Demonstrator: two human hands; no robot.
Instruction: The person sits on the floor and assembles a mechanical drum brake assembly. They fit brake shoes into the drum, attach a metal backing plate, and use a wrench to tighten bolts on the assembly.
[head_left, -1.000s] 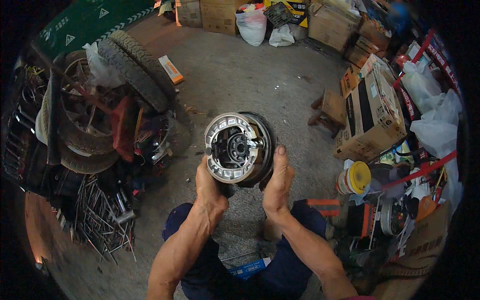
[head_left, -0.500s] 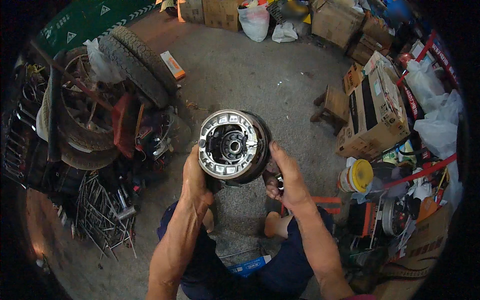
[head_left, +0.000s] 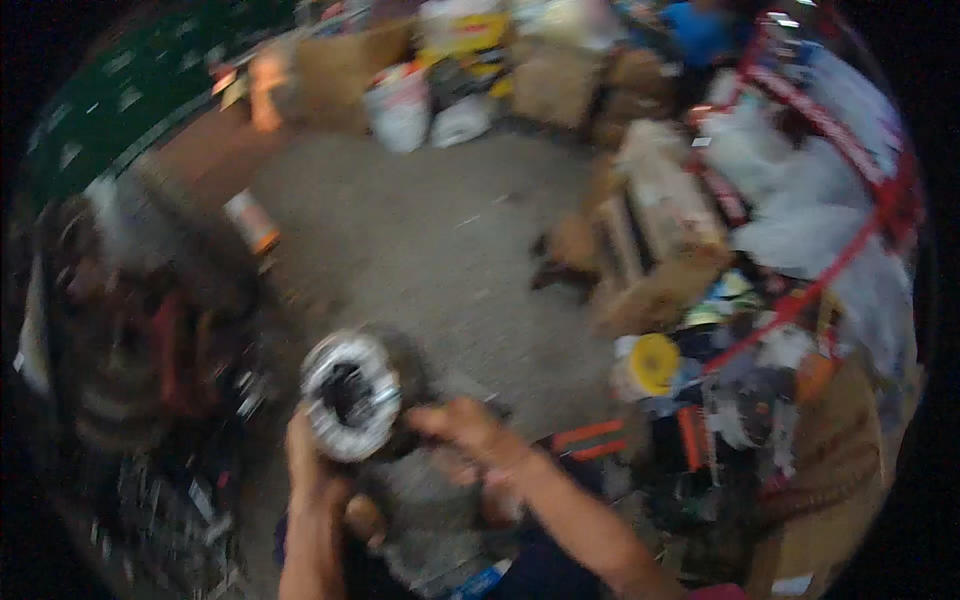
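While hands (head_left: 303, 455) (head_left: 465, 428) flank a hub (head_left: 350, 397), bulging white bag (head_left: 397, 115), yellow-lidded tub (head_left: 648, 366)

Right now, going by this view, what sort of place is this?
Probably a cluttered mechanical workshop, though the picture is blurred: the left hand holds a round metal part, while cardboard boxes, pale plastic bags and a yellow-lidded tub crowd the right side.

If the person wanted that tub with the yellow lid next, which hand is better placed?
Probably the right hand: it is nearer the yellow-lidded tub, on that side of the round metal part. The left hand holds the part's far side. Blur hides whether the right grips.
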